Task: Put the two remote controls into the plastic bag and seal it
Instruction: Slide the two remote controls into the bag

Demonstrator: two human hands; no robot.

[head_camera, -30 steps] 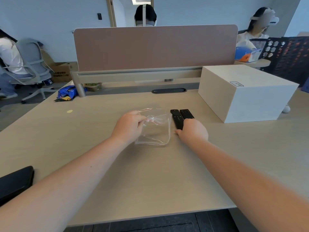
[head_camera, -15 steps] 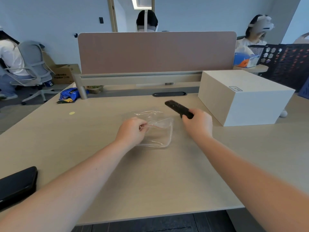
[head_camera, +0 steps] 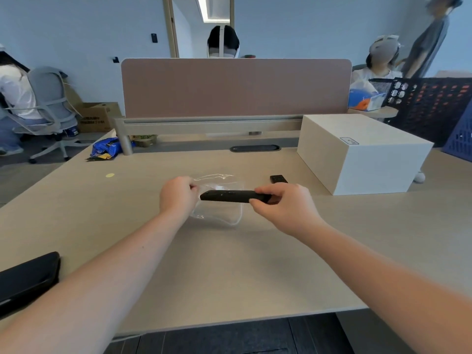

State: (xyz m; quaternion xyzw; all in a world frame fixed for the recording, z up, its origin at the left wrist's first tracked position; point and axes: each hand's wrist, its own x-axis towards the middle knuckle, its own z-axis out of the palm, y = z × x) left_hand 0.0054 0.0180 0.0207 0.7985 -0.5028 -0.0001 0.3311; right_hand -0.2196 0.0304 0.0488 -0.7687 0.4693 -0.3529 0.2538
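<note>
1. The right hand (head_camera: 283, 204) had lifted one black remote control (head_camera: 231, 196) off the table (head_camera: 229, 272) and swung it sideways; a second earlier both remotes lay side by side under that hand. It was clamped by its right end between thumb and fingers.
2. The held remote now lay level across the clear plastic bag (head_camera: 219, 200), its free end pointing at the left hand (head_camera: 178, 196), which was closed on the bag's left edge, apparently pinching the mouth.
3. Whether the remote's tip had entered the opening could not be told; the film was too clear to read there.
4. The second remote (head_camera: 278, 179) was on the table just behind the right hand, mostly hidden, near the white box (head_camera: 362, 154).
5. In my judgement the first insertion was just beginning, so the task was early: one remote to slide in, one to fetch, and the seal to press.
6. The slack bag mouth looked the likely snag.
</note>
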